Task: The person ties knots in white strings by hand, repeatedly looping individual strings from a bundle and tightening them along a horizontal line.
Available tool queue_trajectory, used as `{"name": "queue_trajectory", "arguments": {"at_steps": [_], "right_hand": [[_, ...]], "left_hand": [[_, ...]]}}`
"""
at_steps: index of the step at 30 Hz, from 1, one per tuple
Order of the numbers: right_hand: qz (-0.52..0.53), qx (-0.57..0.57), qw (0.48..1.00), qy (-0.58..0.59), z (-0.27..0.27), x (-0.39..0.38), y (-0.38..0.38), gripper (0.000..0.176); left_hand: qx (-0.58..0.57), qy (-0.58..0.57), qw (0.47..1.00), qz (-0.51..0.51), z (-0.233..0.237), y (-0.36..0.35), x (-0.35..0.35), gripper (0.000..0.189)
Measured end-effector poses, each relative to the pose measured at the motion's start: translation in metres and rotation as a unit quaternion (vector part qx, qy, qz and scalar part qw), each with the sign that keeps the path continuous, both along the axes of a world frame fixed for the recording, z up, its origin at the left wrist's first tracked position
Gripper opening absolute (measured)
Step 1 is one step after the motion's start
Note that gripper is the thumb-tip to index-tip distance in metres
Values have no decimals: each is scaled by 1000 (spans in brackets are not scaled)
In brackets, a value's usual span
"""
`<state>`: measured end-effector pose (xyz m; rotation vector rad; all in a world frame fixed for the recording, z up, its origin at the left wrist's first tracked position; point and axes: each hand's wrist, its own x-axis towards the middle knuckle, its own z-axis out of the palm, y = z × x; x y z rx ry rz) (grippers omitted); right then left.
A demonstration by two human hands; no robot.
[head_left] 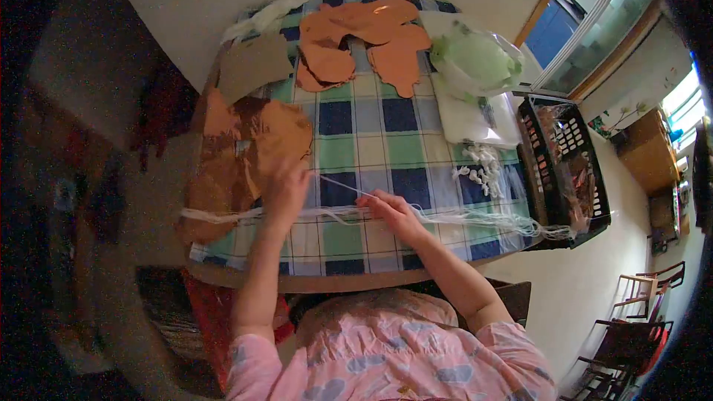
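Note:
A thin white string runs taut between my two hands above the checked tablecloth. My left hand, slightly blurred, pinches one end of it beside the brown pieces. Closer to the middle, my right hand has its fingers closed on the other end. Beneath both wrists a long bundle of white strings lies across the table from left to right. To the right of my right hand sits a small heap of knotted white strings.
Orange-brown cut-out sheets lie at the back, with shiny brown sheets and a tan sheet on the left. A green-and-clear plastic bag rests on white sheets. A black crate stands against the table's right edge.

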<state>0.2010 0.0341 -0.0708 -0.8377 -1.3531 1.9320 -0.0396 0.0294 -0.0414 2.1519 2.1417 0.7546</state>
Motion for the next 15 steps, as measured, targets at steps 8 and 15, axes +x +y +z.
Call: {"name": "queue_trajectory", "arguments": {"at_steps": [8, 15], "right_hand": [[-10, -61, 996, 65, -17, 2, 4, 32], [-66, -73, 991, 92, -26, 0, 6, 31]], "left_hand": [[37, -502, 857, -108, 33, -12, 9, 25], [-197, -613, 687, -337, -67, -1, -42, 26]]}}
